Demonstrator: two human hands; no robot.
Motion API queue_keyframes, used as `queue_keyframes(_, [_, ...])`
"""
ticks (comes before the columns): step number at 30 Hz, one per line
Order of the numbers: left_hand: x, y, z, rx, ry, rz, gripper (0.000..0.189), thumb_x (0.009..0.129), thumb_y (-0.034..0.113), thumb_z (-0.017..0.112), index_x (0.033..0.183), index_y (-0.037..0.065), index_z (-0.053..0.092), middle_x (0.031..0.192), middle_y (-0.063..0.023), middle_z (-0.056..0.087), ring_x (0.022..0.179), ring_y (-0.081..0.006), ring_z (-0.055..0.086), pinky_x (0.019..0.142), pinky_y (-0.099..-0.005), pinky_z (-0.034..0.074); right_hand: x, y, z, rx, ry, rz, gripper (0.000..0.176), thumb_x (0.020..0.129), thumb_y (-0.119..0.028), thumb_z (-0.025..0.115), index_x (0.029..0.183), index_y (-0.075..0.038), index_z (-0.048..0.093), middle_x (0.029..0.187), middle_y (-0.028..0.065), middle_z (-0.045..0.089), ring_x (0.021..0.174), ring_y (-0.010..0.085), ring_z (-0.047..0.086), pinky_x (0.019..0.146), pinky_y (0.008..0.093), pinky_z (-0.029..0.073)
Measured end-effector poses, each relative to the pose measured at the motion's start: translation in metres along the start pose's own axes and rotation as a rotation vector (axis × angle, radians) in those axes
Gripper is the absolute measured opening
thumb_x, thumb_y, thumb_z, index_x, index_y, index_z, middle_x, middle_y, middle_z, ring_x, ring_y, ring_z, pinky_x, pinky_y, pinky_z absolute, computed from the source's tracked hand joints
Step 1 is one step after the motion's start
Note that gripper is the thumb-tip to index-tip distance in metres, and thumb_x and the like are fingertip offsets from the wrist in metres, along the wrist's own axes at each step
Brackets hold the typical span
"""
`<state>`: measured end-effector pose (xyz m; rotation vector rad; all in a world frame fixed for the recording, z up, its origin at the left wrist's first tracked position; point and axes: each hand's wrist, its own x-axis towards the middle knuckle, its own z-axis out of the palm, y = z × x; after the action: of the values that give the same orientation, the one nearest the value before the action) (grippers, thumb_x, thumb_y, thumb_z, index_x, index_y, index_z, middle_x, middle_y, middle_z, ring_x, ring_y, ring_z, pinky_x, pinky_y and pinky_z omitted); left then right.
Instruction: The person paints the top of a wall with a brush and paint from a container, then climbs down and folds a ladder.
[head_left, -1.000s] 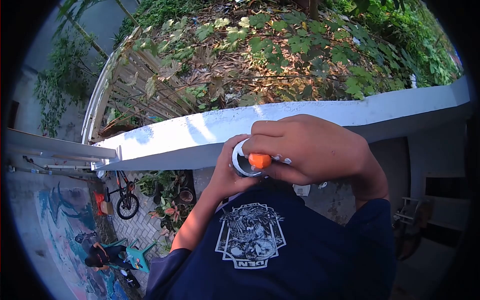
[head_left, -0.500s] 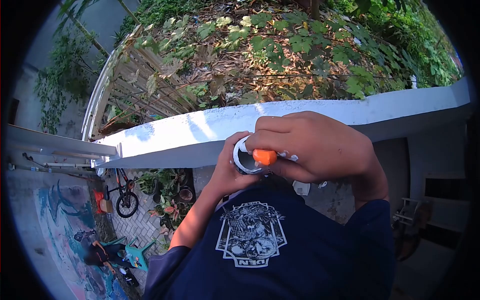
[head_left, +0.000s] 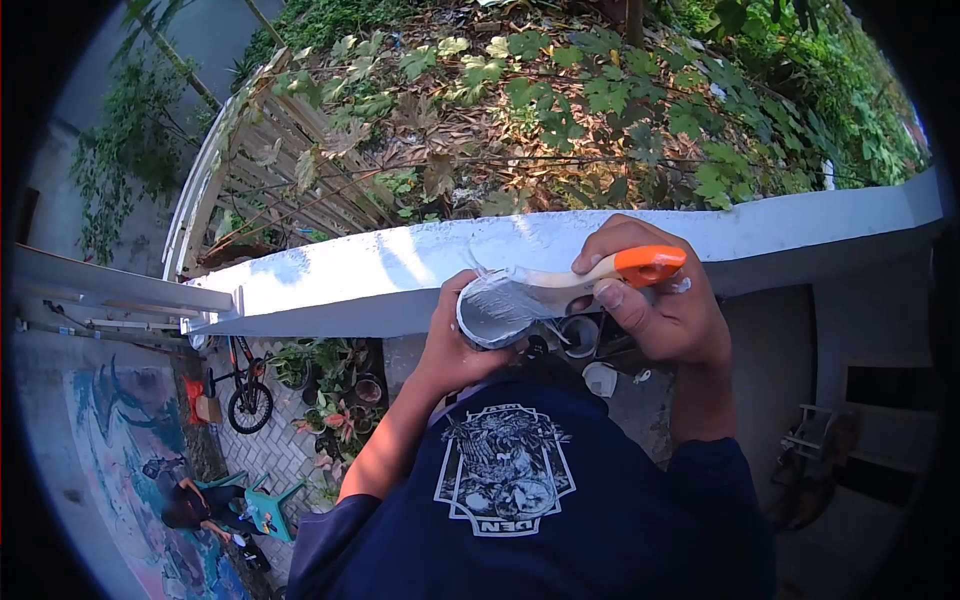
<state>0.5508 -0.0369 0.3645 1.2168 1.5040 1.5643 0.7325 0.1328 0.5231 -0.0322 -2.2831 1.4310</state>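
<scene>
The paintbrush (head_left: 604, 272), upended over the can (head_left: 463, 322) before, now tilts sideways at its rim, the right hand's (head_left: 675, 315) fingers pinching its handle; the left hand's (head_left: 448, 352) fingers still wrap the can.

The person wears a navy short-sleeved T-shirt (head_left: 640, 510); a pale grey-and-white framed print (head_left: 505, 470) marks it, with lettering along one edge; whitish smears dot the right hand (head_left: 655, 290).

Outdoor yard w/ paved ground, painted wall (head_left: 800, 220), potted plants (head_left: 345, 405) & a parked bike (head_left: 250, 395); looks residential.
</scene>
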Motion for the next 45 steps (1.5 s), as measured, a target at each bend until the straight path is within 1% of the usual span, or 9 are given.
queue_keyframes(2, [0.002, 0.000, -0.004, 0.063, 0.020, 0.042, 0.092, 0.066, 0.016, 0.091, 0.139, 0.000, 0.037, 0.125, -0.0133, 0.055, 0.117, -0.0219, 0.058, 0.102, -0.0359, 0.046, -0.010, 0.011, 0.015, 0.383, 0.299, 0.161, 0.023, 0.095, -0.015, 0.061, 0.109, 0.003, 0.058, 0.103, 0.0101, 0.060, 0.092, 0.0164, 0.065, 0.076, 0.0311, 0.056])
queue_keyframes(8, [0.001, -0.010, -0.016, 0.207, 0.081, 0.121, 0.091, 0.067, 0.014, 0.092, 0.138, 0.001, 0.037, 0.126, -0.0131, 0.055, 0.117, -0.0214, 0.058, 0.101, -0.0359, 0.046, -0.030, 0.047, 0.025, 0.458, 0.607, 0.195, 0.019, 0.101, -0.014, 0.053, 0.110, 0.003, 0.054, 0.103, 0.0098, 0.057, 0.087, 0.0192, 0.067, 0.077, 0.0340, 0.060])
queue_keyframes(11, [0.000, -0.022, -0.026, 0.239, 0.131, 0.130, 0.090, 0.068, 0.014, 0.091, 0.138, 0.002, 0.036, 0.126, -0.0133, 0.055, 0.118, -0.0218, 0.058, 0.101, -0.0359, 0.046, -0.042, 0.068, 0.017, 0.468, 0.806, 0.253, 0.024, 0.104, -0.019, 0.045, 0.115, 0.001, 0.051, 0.105, 0.0103, 0.055, 0.094, 0.0222, 0.068, 0.072, 0.0370, 0.064])
queue_keyframes(21, [0.015, -0.086, -0.100, 0.507, 0.494, 0.090, 0.085, 0.072, 0.019, 0.090, 0.135, -0.001, 0.038, 0.123, -0.0166, 0.058, 0.112, -0.0260, 0.061, 0.098, -0.0385, 0.048, -0.060, 0.142, -0.005, 0.357, 0.991, 0.470, 0.022, 0.103, -0.018, 0.053, 0.117, -0.001, 0.052, 0.106, 0.0087, 0.058, 0.094, 0.0195, 0.068, 0.073, 0.0349, 0.064])
queue_keyframes(30, [0.026, -0.122, -0.132, 0.415, 0.651, 0.117, 0.083, 0.069, 0.026, 0.092, 0.131, 0.000, 0.043, 0.119, -0.0172, 0.061, 0.109, -0.0269, 0.063, 0.093, -0.0392, 0.052, 0.014, 0.172, 0.045, 0.225, 0.854, 0.426, 0.020, 0.100, -0.013, 0.060, 0.111, 0.003, 0.056, 0.093, 0.0078, 0.064, 0.084, 0.0118, 0.066, 0.071, 0.0285, 0.062])
queue_keyframes(38, [0.027, -0.114, -0.134, 0.581, 0.590, 0.186, 0.094, 0.065, 0.033, 0.093, 0.134, 0.002, 0.037, 0.121, -0.0206, 0.062, 0.111, -0.0341, 0.064, 0.094, -0.0437, 0.052, 0.077, 0.166, 0.039, -0.078, 0.396, 0.398, 0.025, 0.097, -0.024, 0.063, 0.107, -0.002, 0.063, 0.089, 0.0073, 0.064, 0.077, 0.0135, 0.061, 0.071, 0.0301, 0.049])
queue_keyframes(39, [0.027, -0.115, -0.134, 0.579, 0.593, 0.180, 0.094, 0.065, 0.033, 0.093, 0.134, 0.002, 0.037, 0.121, -0.0206, 0.062, 0.111, -0.0341, 0.064, 0.094, -0.0437, 0.052, 0.085, 0.160, 0.038, -0.073, 0.346, 0.454, 0.024, 0.096, -0.024, 0.064, 0.105, -0.001, 0.063, 0.093, 0.0100, 0.064, 0.080, 0.0188, 0.062, 0.073, 0.0315, 0.050])
queue_keyframes(42, [0.027, -0.118, -0.133, 0.561, 0.603, 0.150, 0.095, 0.064, 0.035, 0.094, 0.134, 0.002, 0.037, 0.120, -0.0207, 0.062, 0.110, -0.0350, 0.065, 0.094, -0.0443, 0.052, 0.105, 0.159, 0.041, -0.269, 0.159, 0.343, 0.025, 0.096, -0.024, 0.066, 0.108, -0.002, 0.063, 0.093, 0.0067, 0.063, 0.082, 0.0129, 0.062, 0.072, 0.0301, 0.052])
queue_keyframes(45, [0.026, -0.121, -0.134, 0.565, 0.616, 0.131, 0.097, 0.063, 0.036, 0.093, 0.134, 0.002, 0.037, 0.119, -0.0207, 0.062, 0.109, -0.0360, 0.065, 0.093, -0.0451, 0.052, 0.118, 0.166, 0.043, -0.390, 0.033, 0.353, 0.024, 0.096, -0.023, 0.065, 0.108, -0.002, 0.063, 0.091, 0.0079, 0.063, 0.081, 0.0153, 0.061, 0.073, 0.0316, 0.050])
